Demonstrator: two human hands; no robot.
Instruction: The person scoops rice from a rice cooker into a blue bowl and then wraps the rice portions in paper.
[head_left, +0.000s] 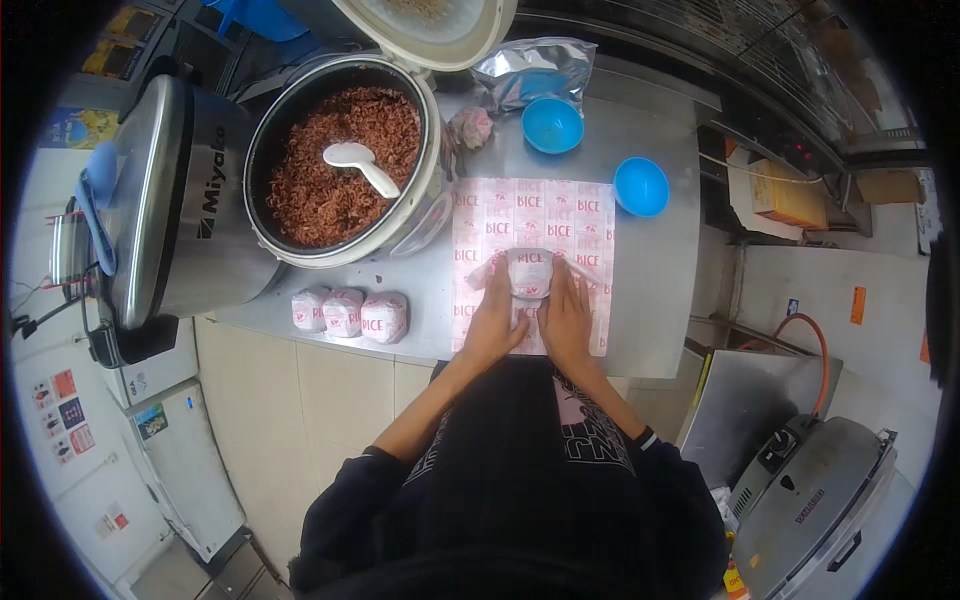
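Note:
A rice portion wrapped in printed paper (532, 273) sits on a stack or sheet of pink-and-white wrapping paper (480, 330). My left hand (493, 311) presses against its left side, and my right hand (564, 311) against its right. Twisted ends of the wrapper stick out to both sides beyond my fingers. To the left, three finished-looking wrapped portions (343, 313) stand in a row near the table's front edge. An open rice cooker (259, 217) holds reddish-brown rice (300, 165), with a white rice paddle (360, 165) lying on top.
Two blue bowls, one at the back (553, 126) and one to the right (641, 187), rest on the steel table (660, 300). Behind are a silver foil bag (536, 67) and crumpled paper (472, 127). A closed Miyako cooker (210, 187) stands left, with a blue ladle (100, 202).

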